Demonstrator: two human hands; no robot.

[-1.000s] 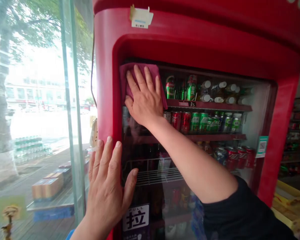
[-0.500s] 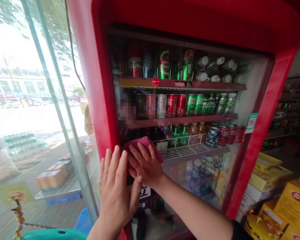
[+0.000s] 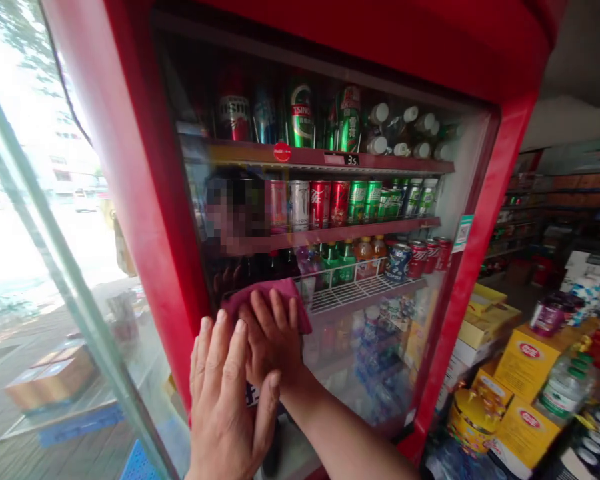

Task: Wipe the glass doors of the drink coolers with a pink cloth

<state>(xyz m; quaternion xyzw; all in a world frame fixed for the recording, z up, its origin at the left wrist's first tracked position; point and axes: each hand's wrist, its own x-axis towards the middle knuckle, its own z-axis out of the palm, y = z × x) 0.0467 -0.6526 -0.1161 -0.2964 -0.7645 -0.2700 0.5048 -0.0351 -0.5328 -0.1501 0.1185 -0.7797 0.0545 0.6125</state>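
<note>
My right hand lies with spread fingers on a pink cloth, holding it flat against the glass door of a red drinks fridge. The cloth sits at the left part of the glass, level with the wire shelf. Nearer to me, my left hand is raised with its fingers stretched out and thumb apart, by the door's left edge. Nothing is in it; whether it touches the fridge I cannot tell. It overlaps part of my right hand.
Behind the glass stand rows of cans and bottles. Yellow boxes and water bottles crowd the floor at right. To the left is a glass panel edge, with cardboard boxes outside.
The view has turned right, so the fridge appears further left and more of the shop shows. My right hand and the cloth sit slightly lower on the glass. My left hand stays raised.
</note>
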